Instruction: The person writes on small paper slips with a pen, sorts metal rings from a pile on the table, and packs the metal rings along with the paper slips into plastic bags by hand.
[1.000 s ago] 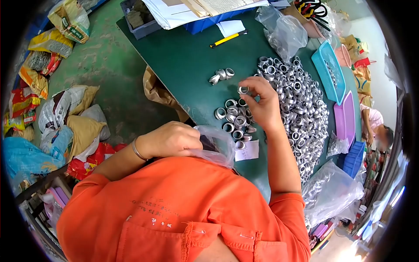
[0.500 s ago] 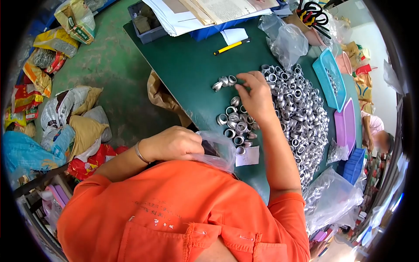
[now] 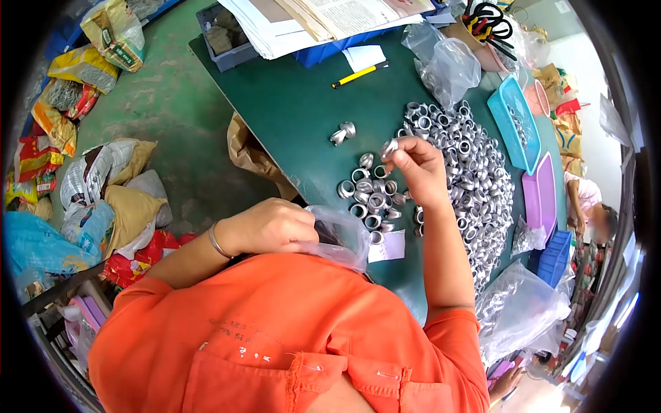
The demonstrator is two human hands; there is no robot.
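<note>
Between the thumb and fingers of my right hand (image 3: pixel 421 168) is a silver metal ring (image 3: pixel 389 149), held above the green table (image 3: pixel 296 117). Just below it lies a small group of rings (image 3: pixel 372 199), beside a slip of paper (image 3: pixel 387 246). A large pile of rings (image 3: pixel 471 179) spreads out to the right of the hand. Farther left, a few more rings (image 3: pixel 343 132) sit apart. My left hand (image 3: pixel 279 227) is closed on the edge of a clear plastic bag (image 3: pixel 344 237) at the table's near edge.
Papers (image 3: pixel 330 17), a yellow cutter (image 3: pixel 359 74) and a plastic bag (image 3: pixel 451 69) lie at the back. Along the right are a turquoise basket (image 3: pixel 513 124), a purple tray (image 3: pixel 540 193) and a blue basket (image 3: pixel 555 258). Another person (image 3: pixel 585 199) is at far right.
My right hand reached left to the separate rings, then drew back toward the small group with a ring in its fingers. Fewer rings remain apart. My left hand still holds the bag.
</note>
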